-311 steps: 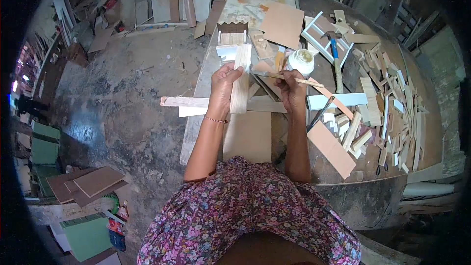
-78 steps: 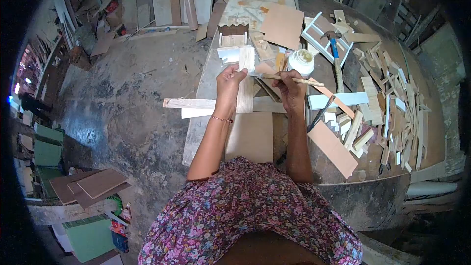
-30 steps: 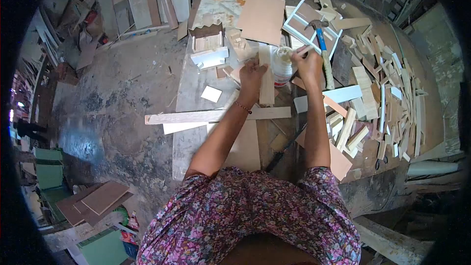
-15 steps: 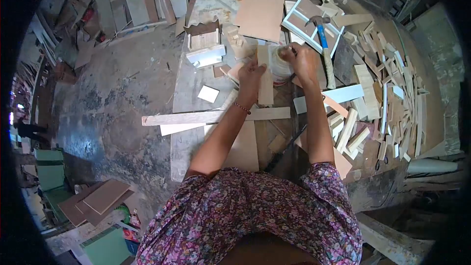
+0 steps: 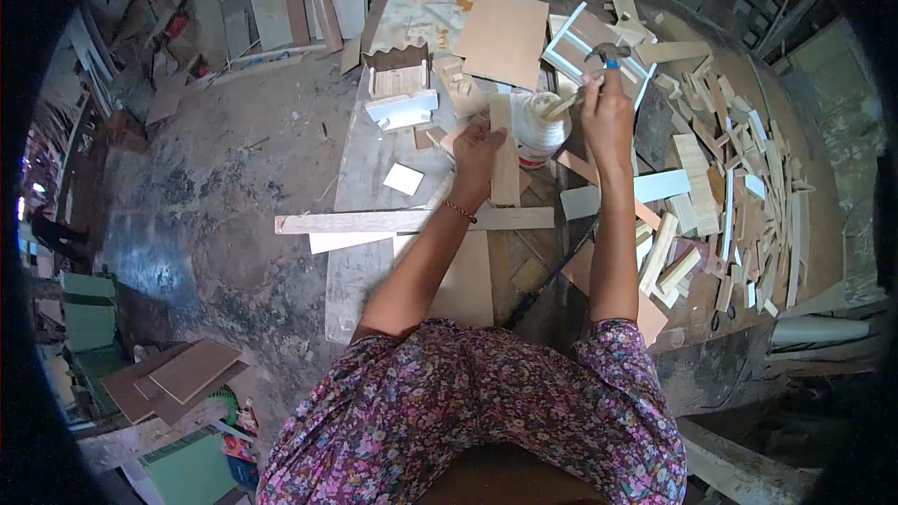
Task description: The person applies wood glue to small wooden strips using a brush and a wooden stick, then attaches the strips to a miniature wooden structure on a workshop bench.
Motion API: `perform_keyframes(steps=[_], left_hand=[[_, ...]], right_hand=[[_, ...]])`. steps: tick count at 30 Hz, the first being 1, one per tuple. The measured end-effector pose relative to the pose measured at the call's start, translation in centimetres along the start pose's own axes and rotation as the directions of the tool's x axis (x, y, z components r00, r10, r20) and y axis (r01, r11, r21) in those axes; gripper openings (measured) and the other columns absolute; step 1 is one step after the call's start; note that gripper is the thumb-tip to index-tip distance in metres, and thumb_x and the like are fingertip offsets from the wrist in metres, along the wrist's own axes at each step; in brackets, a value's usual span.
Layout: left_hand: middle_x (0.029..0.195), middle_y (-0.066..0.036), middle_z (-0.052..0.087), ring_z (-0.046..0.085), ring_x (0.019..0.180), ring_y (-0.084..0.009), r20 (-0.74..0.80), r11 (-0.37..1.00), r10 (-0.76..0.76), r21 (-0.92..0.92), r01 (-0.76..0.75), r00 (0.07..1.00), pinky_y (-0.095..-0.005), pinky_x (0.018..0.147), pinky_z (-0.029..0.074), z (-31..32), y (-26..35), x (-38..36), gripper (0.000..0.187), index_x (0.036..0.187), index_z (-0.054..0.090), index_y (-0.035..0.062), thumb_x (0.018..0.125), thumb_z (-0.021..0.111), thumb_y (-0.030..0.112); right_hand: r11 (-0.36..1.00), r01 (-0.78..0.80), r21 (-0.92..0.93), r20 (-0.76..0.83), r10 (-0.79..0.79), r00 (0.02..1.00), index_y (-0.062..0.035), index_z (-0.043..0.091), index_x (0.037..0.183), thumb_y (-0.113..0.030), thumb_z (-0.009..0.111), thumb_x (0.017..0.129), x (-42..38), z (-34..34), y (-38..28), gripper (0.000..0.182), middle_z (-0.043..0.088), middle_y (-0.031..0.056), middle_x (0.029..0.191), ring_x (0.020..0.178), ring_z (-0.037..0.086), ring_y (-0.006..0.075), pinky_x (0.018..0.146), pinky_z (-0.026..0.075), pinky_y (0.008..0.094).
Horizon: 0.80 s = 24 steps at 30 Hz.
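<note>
- My floral garment [image 5: 472, 393]: pink, white and bluish blooms over dark maroon.
- My bracelet [image 5: 460, 211]: reddish brown.
- The wooden strip [image 5: 506, 164] I hold: pale tan.
- My brush [image 5: 561, 108]: straw-coloured.
- The jar [image 5: 542, 138]: white, with red on its label.
- The hammer [image 5: 612, 63]: bright blue below its dark head.
- The square board [image 5: 503, 40]: plain peachy tan.
- The floor [image 5: 238, 224]: grey, mottled with black.

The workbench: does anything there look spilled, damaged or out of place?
Two things stand out. Orange-brown stains mark the far end of the workbench; whether they are spills, I cannot tell. On the right, wood offcuts lie jumbled, not stacked. I see no spill around the white jar.
</note>
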<state>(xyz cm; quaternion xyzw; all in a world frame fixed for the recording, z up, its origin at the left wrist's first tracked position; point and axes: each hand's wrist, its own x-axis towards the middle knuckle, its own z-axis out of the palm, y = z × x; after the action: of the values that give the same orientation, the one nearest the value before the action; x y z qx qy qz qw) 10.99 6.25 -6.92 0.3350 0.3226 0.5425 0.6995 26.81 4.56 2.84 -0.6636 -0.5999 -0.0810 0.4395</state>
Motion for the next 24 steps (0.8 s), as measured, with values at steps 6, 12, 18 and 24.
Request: perform_keyframes(steps=[6, 12, 18, 24], left_hand=[[0.074, -0.008, 0.056, 0.054, 0.058, -0.0138, -0.087, 0.999, 0.015, 0.046, -0.011, 0.996, -0.0242, 0.052, 0.046, -0.7, 1.6, -0.5, 0.026, 0.096, 0.05, -0.0051, 0.074, 0.055, 0.009], [0.074, -0.006, 0.056, 0.054, 0.059, -0.0121, -0.06, 0.999, 0.011, 0.05, -0.008, 0.998, -0.0233, 0.052, 0.045, -2.3, 3.2, -1.0, 0.021, 0.095, 0.051, -0.0042, 0.077, 0.051, 0.007], [0.074, -0.005, 0.056, 0.053, 0.06, -0.0106, -0.13, 0.996, 0.084, 0.048, -0.078, 0.988, -0.0225, 0.053, 0.043, -3.0, 6.9, -3.8, 0.015, 0.088, 0.052, -0.0024, 0.076, 0.05, 0.005], [0.075, -0.007, 0.057, 0.053, 0.059, -0.0098, -0.195, 0.988, 0.129, 0.104, -0.11, 0.972, -0.0218, 0.052, 0.043, -5.1, 9.4, -6.2, 0.02, 0.093, 0.052, -0.0028, 0.074, 0.052, 0.004]], right_hand=[[0.921, -0.131, 0.367, -0.284, 0.245, 0.927, -0.0003, 0.047, 0.083, -0.013, 0.052, 0.08, -0.5, -2.6, -2.4, 0.014, 0.055, 0.0117, 0.061, 0.049, 0.056, 0.0128, 0.041, 0.042, 0.0259], [0.195, -0.2, 0.96, 0.046, 0.599, 0.8, 0.0011, 0.048, 0.083, -0.006, 0.057, 0.075, -2.0, -0.5, -1.4, 0.014, 0.053, 0.0079, 0.064, 0.049, 0.053, 0.0115, 0.043, 0.046, 0.0203], [-0.474, -0.223, 0.852, 0.458, 0.467, 0.757, 0.0045, 0.049, 0.087, -0.012, 0.049, 0.081, -6.1, 2.9, -1.7, 0.018, 0.055, 0.0108, 0.079, 0.059, 0.053, 0.0127, 0.05, 0.048, 0.02], [-0.492, -0.359, 0.793, 0.561, 0.359, 0.746, 0.0048, 0.05, 0.091, -0.038, 0.034, 0.086, -8.8, 4.0, -4.0, 0.046, 0.056, 0.0124, 0.085, 0.069, 0.053, 0.0177, 0.057, 0.046, 0.0246]])
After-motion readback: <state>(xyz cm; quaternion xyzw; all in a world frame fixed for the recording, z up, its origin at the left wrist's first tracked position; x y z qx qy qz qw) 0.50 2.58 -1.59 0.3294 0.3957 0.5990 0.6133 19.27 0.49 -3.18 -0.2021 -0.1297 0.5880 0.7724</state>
